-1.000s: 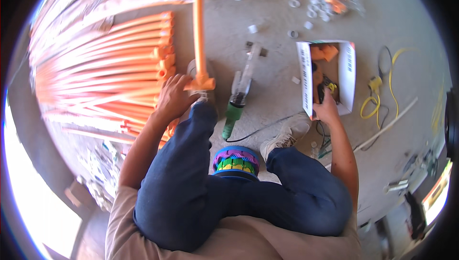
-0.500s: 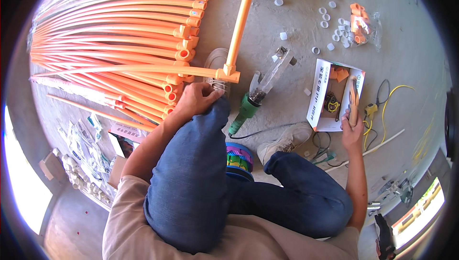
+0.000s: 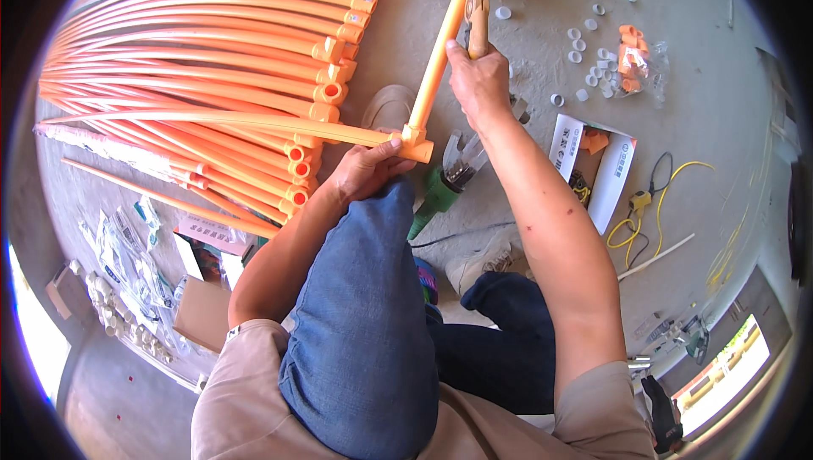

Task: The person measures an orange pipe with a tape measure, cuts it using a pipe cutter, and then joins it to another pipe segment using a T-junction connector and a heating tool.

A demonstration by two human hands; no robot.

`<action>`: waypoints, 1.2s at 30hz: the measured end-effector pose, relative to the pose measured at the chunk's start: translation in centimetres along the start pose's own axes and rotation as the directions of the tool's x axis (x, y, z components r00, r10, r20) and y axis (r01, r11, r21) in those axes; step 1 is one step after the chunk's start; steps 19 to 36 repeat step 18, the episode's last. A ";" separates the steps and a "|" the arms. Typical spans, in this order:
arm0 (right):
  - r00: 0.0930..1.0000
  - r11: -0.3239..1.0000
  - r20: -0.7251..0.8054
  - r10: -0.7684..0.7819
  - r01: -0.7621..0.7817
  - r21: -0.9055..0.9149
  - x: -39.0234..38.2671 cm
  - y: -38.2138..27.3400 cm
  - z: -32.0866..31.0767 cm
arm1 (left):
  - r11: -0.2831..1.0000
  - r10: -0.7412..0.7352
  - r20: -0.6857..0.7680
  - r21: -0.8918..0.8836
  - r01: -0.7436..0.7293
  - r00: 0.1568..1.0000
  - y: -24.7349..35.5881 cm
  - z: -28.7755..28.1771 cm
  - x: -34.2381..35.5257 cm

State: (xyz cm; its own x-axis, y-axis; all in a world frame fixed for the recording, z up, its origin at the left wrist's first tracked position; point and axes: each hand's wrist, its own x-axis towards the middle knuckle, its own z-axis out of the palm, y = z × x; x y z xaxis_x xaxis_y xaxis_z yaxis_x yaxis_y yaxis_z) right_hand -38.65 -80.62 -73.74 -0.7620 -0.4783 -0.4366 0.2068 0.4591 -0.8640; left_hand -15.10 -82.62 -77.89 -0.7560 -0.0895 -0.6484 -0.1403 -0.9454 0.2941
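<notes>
My left hand [image 3: 367, 168] is closed at the end of a long orange pipe, its thumb pressed on the orange tee fitting [image 3: 415, 145]. From that tee an upright length of orange pipe [image 3: 439, 62] runs away toward the top edge. Gripped in my right hand [image 3: 483, 83] is a hand pipe cutter [image 3: 478, 24] with tan handles, its dark head up beside the far part of this pipe. Whether the jaws touch the pipe I cannot tell. A green-handled pipe welding tool [image 3: 436, 198] rests on the floor between my feet, partly behind my right forearm.
Many orange pipes with fittings [image 3: 212, 62] lie stacked at the left. At the right are a white box [image 3: 614, 168] with fittings in it, a yellow cord [image 3: 631, 227], loose white caps [image 3: 576, 45] and a bag of orange fittings [image 3: 635, 58]. An open carton [image 3: 203, 312] stands lower left.
My right hand has swung from beside the white box up and left to the upright pipe, carrying the pipe cutter. My left hand has moved from my knee onto the tee fitting.
</notes>
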 end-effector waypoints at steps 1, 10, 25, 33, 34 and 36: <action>0.997 0.992 0.072 -0.024 0.014 0.128 -0.5 -0.1 0.8 | 1.000 -0.006 -0.002 -0.006 0.006 1.000 0.3 -0.1 -0.7; 0.979 0.996 0.186 -0.087 0.079 0.051 -1.5 -0.3 1.6 | 0.992 0.107 -0.033 0.076 -0.104 0.994 0.7 0.2 -3.2; 0.915 0.951 0.261 -0.307 0.308 0.038 -3.0 -2.8 2.2 | 0.950 0.186 0.007 0.252 -0.182 0.982 1.3 0.2 -4.6; 0.915 0.951 0.261 -0.307 0.308 0.038 -3.0 -2.8 2.2 | 0.950 0.186 0.007 0.252 -0.182 0.982 1.3 0.2 -4.6; 0.915 0.951 0.261 -0.307 0.308 0.038 -3.0 -2.8 2.2 | 0.950 0.186 0.007 0.252 -0.182 0.982 1.3 0.2 -4.6; 0.915 0.951 0.261 -0.307 0.308 0.038 -3.0 -2.8 2.2 | 0.950 0.186 0.007 0.252 -0.182 0.982 1.3 0.2 -4.6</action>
